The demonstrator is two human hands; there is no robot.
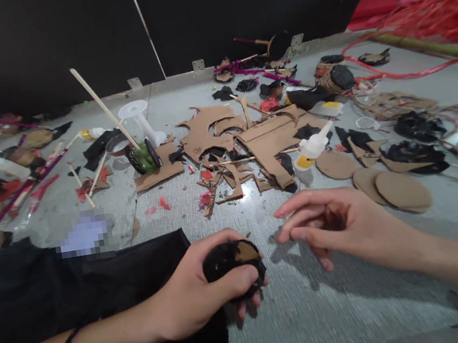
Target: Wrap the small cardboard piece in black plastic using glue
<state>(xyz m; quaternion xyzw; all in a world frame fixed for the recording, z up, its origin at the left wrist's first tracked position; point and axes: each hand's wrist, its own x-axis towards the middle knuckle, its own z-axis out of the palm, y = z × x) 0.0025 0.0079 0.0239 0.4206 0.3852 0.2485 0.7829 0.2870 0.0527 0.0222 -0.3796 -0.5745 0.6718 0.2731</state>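
My left hand (212,287) is closed round a cardboard disc wrapped in black plastic (221,262), its thumb pressed across the front. A patch of brown cardboard shows through at the disc's upper right. To the right of it, my right hand (328,222) hovers over the table, fingers loosely curled and apart, with nothing in them. Several bare cardboard discs (403,190) lie just beyond the right hand. A small glue bottle (312,149) with a yellow label stands near them. Under my left forearm spreads a sheet of black plastic (152,265).
Cut cardboard scraps (267,136) litter the table's middle. A stick rises from a green-and-black round piece (144,157) beside a white spool (138,119). Twine-wrapped pieces (333,78) sit at the back right, near red plastic strands (443,13) and a bamboo pole (422,45).
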